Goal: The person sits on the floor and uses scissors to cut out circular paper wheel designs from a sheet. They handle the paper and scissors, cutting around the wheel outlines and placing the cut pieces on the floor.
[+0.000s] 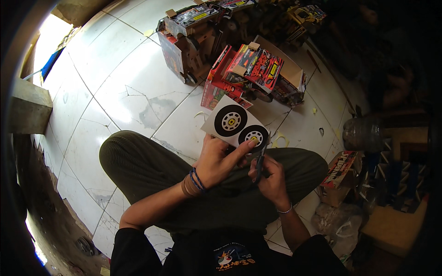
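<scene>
My left hand (220, 158) grips a white sheet (213, 120) printed with two black wheel pictures, its thumb lying over the lower right wheel. Each wheel has a grey spoked rim and a yellow centre. In my right hand (270, 178) is a pair of scissors (259, 166), its fingers closed round the handles. The blades point up along the sheet's right edge, close beside the right-hand wheel. Whether they touch the paper I cannot tell.
Ahead on the cracked white tiles stand several toy trucks, including a red one (260, 66) and another (184, 50) farther left. Paper scraps (279, 140) lie by my right knee. At the right are a printed carton (340, 171), a clear plastic bag (343, 225) and a large plastic bottle (363, 133).
</scene>
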The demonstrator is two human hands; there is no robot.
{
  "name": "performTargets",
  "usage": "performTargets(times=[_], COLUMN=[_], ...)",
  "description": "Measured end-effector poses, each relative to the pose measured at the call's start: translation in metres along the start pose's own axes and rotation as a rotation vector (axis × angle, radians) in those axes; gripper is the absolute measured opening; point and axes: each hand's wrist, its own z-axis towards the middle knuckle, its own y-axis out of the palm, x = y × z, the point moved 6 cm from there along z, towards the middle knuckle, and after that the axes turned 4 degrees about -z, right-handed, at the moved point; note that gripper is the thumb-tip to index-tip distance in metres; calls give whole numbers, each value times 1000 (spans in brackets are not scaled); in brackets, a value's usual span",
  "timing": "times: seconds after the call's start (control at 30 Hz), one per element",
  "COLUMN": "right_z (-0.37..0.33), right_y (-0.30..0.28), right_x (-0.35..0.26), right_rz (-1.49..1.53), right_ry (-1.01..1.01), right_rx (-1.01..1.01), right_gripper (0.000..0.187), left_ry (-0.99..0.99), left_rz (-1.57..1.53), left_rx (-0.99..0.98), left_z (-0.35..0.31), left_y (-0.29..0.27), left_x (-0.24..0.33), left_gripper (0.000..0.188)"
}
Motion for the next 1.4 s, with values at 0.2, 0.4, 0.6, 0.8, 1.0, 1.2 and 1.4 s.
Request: performTargets(times=[0.2,0.4,0.6,0.8,1.0,1.2,1.4], right_z=[0,-3,-4,-4,-3,-6,-6], right_y=[-7,-9,-12,-13,-19,-21,-23], right_x=[0,3,1,1,-2,-2,-4], right_rz=[-13,-14,-13,-37,-74,-82,-101], right_ry=[1,28,3,14,-41,-24,-52], right_rx=[-29,-56,-76,-83,-110,-146,-171], right_gripper=[26,28,29,30,31,31,29], left_ry=[-29,80,67,62,45,25,20], left_rz=[45,175,235,278,319,302,321], left_rx=[-42,-24,-79,-102,-156,-185,-223], left_z=[0,3,3,3,3,3,3], left_y=[-2,-4,-4,-4,-4,-5,-4], left_x=[-6,-9,-10,-6,-6,-7,-6], left_gripper=[25,28,29,29,29,29,29])
